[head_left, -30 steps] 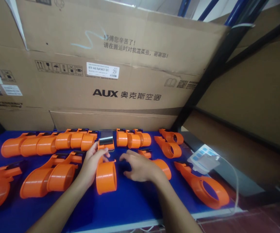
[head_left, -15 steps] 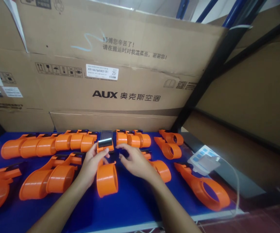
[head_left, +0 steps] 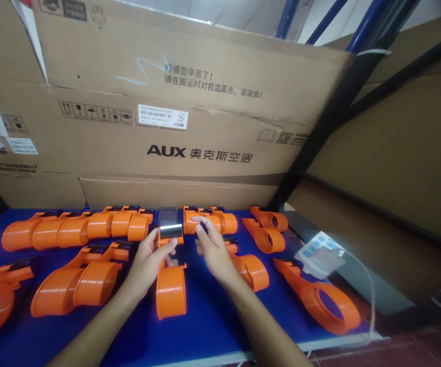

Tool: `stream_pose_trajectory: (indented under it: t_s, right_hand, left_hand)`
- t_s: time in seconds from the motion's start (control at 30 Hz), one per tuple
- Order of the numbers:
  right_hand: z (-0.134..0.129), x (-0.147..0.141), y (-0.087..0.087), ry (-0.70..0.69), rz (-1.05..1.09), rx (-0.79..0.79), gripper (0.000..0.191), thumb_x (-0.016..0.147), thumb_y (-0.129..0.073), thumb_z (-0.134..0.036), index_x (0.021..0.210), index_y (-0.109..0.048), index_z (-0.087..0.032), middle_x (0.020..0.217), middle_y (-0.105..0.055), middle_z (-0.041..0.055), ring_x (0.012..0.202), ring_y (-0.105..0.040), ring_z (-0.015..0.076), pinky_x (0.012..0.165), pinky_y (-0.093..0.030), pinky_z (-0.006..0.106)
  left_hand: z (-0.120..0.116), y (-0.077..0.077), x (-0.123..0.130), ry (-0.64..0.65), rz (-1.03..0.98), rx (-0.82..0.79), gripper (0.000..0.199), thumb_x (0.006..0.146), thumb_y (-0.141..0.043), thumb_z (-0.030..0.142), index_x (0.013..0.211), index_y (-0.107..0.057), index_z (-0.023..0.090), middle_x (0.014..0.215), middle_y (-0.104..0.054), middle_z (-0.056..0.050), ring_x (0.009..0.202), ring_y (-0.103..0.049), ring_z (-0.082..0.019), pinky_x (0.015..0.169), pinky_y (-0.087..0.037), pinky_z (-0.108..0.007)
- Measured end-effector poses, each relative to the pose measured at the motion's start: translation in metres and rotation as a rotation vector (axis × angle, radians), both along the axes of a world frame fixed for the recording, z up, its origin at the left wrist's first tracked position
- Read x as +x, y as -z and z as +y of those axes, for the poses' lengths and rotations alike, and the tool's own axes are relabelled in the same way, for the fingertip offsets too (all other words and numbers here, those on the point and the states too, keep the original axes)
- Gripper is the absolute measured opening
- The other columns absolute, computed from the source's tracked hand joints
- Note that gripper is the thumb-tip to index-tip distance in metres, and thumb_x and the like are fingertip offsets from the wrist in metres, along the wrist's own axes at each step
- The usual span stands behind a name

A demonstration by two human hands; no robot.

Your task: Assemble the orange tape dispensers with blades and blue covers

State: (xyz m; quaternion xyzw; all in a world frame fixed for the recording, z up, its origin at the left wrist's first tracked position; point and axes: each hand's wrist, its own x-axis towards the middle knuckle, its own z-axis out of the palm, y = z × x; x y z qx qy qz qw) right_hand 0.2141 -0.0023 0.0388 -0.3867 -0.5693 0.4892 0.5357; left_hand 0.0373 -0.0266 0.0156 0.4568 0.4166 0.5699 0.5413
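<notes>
My left hand [head_left: 149, 260] is closed around an orange tape dispenser [head_left: 171, 293], its thumb pressed on the head. A black strip with a pale toothed edge [head_left: 171, 231] runs across that head, and the dispenser's round hub hangs toward me. Just to the right, my right hand [head_left: 213, 250] is raised with thumb and fingers drawn together, apart from the dispenser. A small dark bit shows at its fingertips, too small to name. Behind the held dispenser lies a dark flat rectangular case [head_left: 167, 216].
More orange dispensers stand in rows on the blue tabletop [head_left: 205, 334], to the left [head_left: 57, 290], at the back [head_left: 100, 224] and to the right [head_left: 329, 306]. A white device with a cable [head_left: 321, 255] lies at the right edge. A large cardboard box [head_left: 205, 127] walls off the back.
My left hand has shifted the dispenser slightly right, its toothed strip now lower. My right hand has turned, and its spread fingers have come together, with a dark bit at the tips.
</notes>
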Motion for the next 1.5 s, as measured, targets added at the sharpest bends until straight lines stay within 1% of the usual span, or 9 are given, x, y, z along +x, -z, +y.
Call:
stream_pose_trajectory:
  t_s: [0.17, 0.33, 0.47, 0.57, 0.7, 0.87, 1.07, 1.3, 1.5]
  right_hand:
    - [-0.001, -0.006, 0.002, -0.028, 0.195, -0.119, 0.029, 0.089, -0.063, -0.05, 0.109, -0.061, -0.029, 0.07, -0.035, -0.0068, 0.053, -0.035, 0.0098, 0.047, -0.025, 0.02]
    - [0.001, -0.004, -0.001, 0.045, 0.157, -0.074, 0.024, 0.081, -0.076, -0.039, 0.094, -0.063, -0.023, 0.074, -0.055, -0.0031, 0.062, -0.048, 0.0111, 0.052, -0.034, 0.021]
    - [0.001, 0.0, -0.004, 0.07, 0.23, -0.05, 0.032, 0.076, -0.084, -0.035, 0.097, -0.063, -0.023, 0.08, -0.067, -0.0012, 0.056, -0.048, 0.0093, 0.048, -0.033, 0.02]
    - [0.0, -0.001, -0.005, 0.082, 0.28, -0.037, 0.033, 0.076, -0.084, -0.035, 0.101, -0.065, -0.022, 0.081, -0.07, -0.0003, 0.056, -0.055, 0.0103, 0.052, -0.045, 0.023]
    - [-0.003, -0.006, -0.003, 0.049, 0.276, -0.016, 0.028, 0.078, -0.082, -0.037, 0.097, -0.07, -0.021, 0.091, -0.075, 0.0044, 0.077, -0.07, 0.0197, 0.075, -0.06, 0.037]
    - [-0.004, -0.009, 0.001, 0.138, 0.091, 0.129, 0.03, 0.082, -0.078, -0.042, 0.107, -0.079, -0.024, 0.116, -0.074, 0.0082, 0.105, -0.068, 0.0272, 0.09, -0.058, 0.044]
    - [-0.006, -0.011, 0.008, 0.176, -0.029, 0.178, 0.03, 0.089, -0.071, -0.043, 0.111, -0.078, -0.024, 0.089, -0.071, 0.0039, 0.068, -0.063, 0.0177, 0.064, -0.054, 0.034]
    - [-0.021, -0.017, 0.004, 0.263, -0.387, 0.378, 0.013, 0.093, -0.065, -0.035, 0.093, -0.066, -0.022, 0.083, -0.07, 0.0025, 0.063, -0.061, 0.0166, 0.062, -0.049, 0.03]
    - [-0.019, -0.007, -0.002, 0.165, -0.547, 0.514, 0.014, 0.096, -0.058, -0.032, 0.084, -0.055, -0.024, 0.083, -0.065, 0.0039, 0.074, -0.061, 0.0206, 0.069, -0.048, 0.033]
  left_hand:
    - [-0.001, 0.0, 0.0, 0.005, -0.001, -0.003, 0.038, 0.081, -0.079, 0.045, 0.105, -0.062, 0.021, 0.077, -0.063, 0.003, 0.052, -0.06, -0.011, 0.053, -0.05, -0.024]
    - [-0.001, 0.001, 0.0, -0.001, -0.014, -0.01, 0.037, 0.082, -0.078, 0.046, 0.104, -0.062, 0.021, 0.077, -0.063, 0.003, 0.05, -0.06, -0.011, 0.053, -0.051, -0.025]
    - [0.0, 0.002, 0.001, -0.003, -0.012, -0.007, 0.037, 0.082, -0.078, 0.046, 0.105, -0.063, 0.021, 0.077, -0.063, 0.003, 0.05, -0.059, -0.011, 0.053, -0.051, -0.025]
    - [0.0, 0.001, 0.001, -0.016, -0.021, -0.005, 0.038, 0.08, -0.079, 0.046, 0.105, -0.063, 0.021, 0.076, -0.063, 0.002, 0.049, -0.059, -0.011, 0.052, -0.051, -0.025]
    - [0.0, -0.001, 0.001, -0.02, -0.027, -0.005, 0.039, 0.08, -0.079, 0.046, 0.105, -0.064, 0.02, 0.075, -0.064, 0.002, 0.05, -0.059, -0.011, 0.053, -0.051, -0.025]
    - [0.001, -0.001, 0.001, -0.035, -0.036, -0.018, 0.041, 0.078, -0.08, 0.046, 0.105, -0.065, 0.019, 0.075, -0.064, 0.002, 0.05, -0.06, -0.012, 0.053, -0.052, -0.025]
    - [0.0, -0.003, 0.001, -0.032, -0.039, 0.003, 0.041, 0.08, -0.078, 0.047, 0.106, -0.064, 0.019, 0.076, -0.063, 0.001, 0.052, -0.059, -0.011, 0.053, -0.051, -0.024]
    - [-0.001, -0.004, 0.001, -0.045, -0.059, 0.014, 0.037, 0.081, -0.078, 0.047, 0.101, -0.064, 0.02, 0.075, -0.062, 0.003, 0.052, -0.059, -0.01, 0.054, -0.05, -0.023]
    - [-0.003, -0.007, 0.003, -0.044, -0.016, 0.07, 0.033, 0.081, -0.078, 0.044, 0.101, -0.066, 0.02, 0.077, -0.065, 0.001, 0.056, -0.06, -0.011, 0.056, -0.052, -0.023]
